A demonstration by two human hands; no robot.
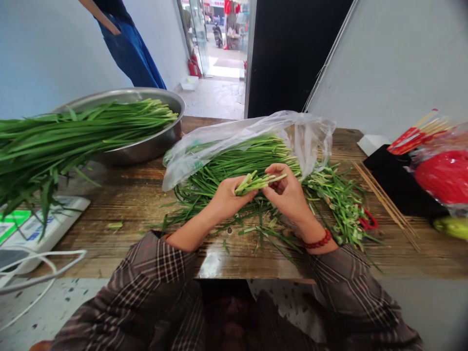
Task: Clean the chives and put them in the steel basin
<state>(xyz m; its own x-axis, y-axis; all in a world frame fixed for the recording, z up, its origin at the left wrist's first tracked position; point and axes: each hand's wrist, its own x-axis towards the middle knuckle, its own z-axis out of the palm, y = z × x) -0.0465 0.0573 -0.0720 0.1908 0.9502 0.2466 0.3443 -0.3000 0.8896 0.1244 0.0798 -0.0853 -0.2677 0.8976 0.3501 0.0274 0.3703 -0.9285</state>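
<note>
My left hand (231,196) is wrapped round a small bunch of garlic chives (252,182), their pale cut ends pointing right. At those ends, the fingers of my right hand (283,191) are curled in a pinch on the stems. Just behind both hands lies a larger pile of garlic chives (241,158), partly covered by a clear plastic bag (223,132). Loose trimmings and leaf scraps (338,200) are heaped beside my right wrist, with red scissor handles (368,219) partly buried in them.
A steel basin (141,150) overflowing with garlic chives stands at left. In front of it are a white scale (69,214) and cables (44,258). Wooden skewers (387,200), a black box (402,180) and a red bag (442,175) are at right. A person (127,44) stands beyond the table.
</note>
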